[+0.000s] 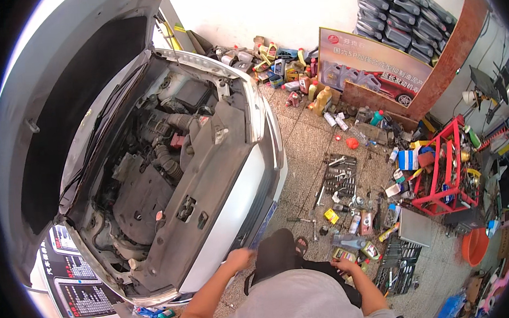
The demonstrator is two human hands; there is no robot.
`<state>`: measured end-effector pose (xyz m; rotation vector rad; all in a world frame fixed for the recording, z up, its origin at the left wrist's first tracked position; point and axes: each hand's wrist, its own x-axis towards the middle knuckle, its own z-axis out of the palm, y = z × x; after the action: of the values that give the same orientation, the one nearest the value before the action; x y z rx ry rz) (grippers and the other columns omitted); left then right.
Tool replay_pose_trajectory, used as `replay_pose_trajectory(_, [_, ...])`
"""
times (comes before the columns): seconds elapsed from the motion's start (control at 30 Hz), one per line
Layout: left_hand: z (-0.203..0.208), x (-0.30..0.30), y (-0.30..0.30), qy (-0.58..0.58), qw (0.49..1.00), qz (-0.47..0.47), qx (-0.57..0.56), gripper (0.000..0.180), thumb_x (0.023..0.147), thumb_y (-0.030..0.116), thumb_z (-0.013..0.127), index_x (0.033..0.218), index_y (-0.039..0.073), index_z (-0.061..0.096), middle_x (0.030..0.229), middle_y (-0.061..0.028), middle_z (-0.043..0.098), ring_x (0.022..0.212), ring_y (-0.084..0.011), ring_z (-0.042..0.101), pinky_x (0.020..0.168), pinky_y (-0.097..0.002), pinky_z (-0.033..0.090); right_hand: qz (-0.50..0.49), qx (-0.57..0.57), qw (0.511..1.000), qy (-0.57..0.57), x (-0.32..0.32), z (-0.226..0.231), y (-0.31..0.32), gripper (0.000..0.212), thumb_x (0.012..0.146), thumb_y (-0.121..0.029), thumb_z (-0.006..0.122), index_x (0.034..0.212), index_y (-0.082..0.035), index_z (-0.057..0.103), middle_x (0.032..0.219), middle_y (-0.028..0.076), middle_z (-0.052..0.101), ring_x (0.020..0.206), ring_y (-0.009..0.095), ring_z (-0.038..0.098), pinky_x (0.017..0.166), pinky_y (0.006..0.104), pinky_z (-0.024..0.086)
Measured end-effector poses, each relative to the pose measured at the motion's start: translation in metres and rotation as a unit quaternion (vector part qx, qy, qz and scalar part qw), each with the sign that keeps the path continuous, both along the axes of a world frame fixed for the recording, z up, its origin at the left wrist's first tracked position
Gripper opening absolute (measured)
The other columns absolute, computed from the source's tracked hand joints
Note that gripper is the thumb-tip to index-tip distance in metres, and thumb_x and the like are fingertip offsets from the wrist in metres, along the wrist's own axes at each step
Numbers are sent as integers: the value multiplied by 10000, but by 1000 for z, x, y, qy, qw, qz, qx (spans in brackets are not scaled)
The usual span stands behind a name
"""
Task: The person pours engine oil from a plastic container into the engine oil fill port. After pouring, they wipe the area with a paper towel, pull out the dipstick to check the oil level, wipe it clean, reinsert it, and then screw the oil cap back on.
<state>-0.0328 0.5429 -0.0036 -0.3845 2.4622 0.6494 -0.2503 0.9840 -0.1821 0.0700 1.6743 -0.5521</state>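
Observation:
A white car point(256, 188) stands on my left with its hood point(82, 111) raised and the engine bay point(151, 183) exposed. My left hand point(239, 260) hangs beside the car's front bumper, slightly blurred, and its fingers do not show clearly. On the other side of my body, my right hand point(346, 265) is held above the floor with its fingers curled. Whatever it may hold is too small to make out. Below it lie a clear plastic bottle point(348, 241) and an open tool case point(396, 264) with sockets.
A second tool set point(340, 176) lies on the tiled floor ahead, among loose wrenches and a yellow box point(331, 215). To the right stand a red tool cart point(445, 173) and an orange basin point(474, 247). Several oil bottles point(321, 100) crowd the wall near a large sign point(371, 73).

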Motion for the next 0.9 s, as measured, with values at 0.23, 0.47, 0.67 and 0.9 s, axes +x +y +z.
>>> replay_pose_trajectory(0.23, [-7, -54, -4, 116, 992, -10, 52, 289, 924, 173, 630, 1208, 119, 632, 1102, -135, 628, 973, -389, 666, 780, -488, 550, -107, 55, 993, 5, -39, -14, 11, 480, 909, -382, 713, 1191, -2, 629, 963, 155, 697, 765, 283, 711, 637, 437, 610])
replay_pose_trajectory(0.47, [-46, -193, -53, 154, 980, 14, 129, 427, 887, 77, 691, 1303, 163, 650, 1288, -115, 561, 1044, -357, 650, 844, -424, 555, -108, 34, 990, 85, -160, -42, -39, 455, 924, -338, 682, 1122, 72, 685, 923, 181, 728, 715, 278, 729, 616, 396, 617])
replay_pose_trajectory(0.67, [-61, -342, -102, 66, 989, 62, 115, 321, 798, 153, 686, 1119, 154, 690, 1388, -135, 502, 1027, -343, 670, 862, -451, 565, 32, 42, 987, 152, -318, -8, -92, 354, 944, -298, 652, 1098, 18, 684, 879, 137, 721, 775, 248, 735, 617, 397, 603])
replay_pose_trajectory(0.9, [-48, -491, -153, 124, 992, 8, -3, 211, 781, 86, 661, 954, -5, 740, 1194, -169, 655, 892, -354, 720, 783, -443, 588, 49, -28, 956, 288, -517, 42, -236, 320, 975, -249, 632, 1166, 3, 683, 910, 94, 729, 745, 170, 691, 636, 314, 550])
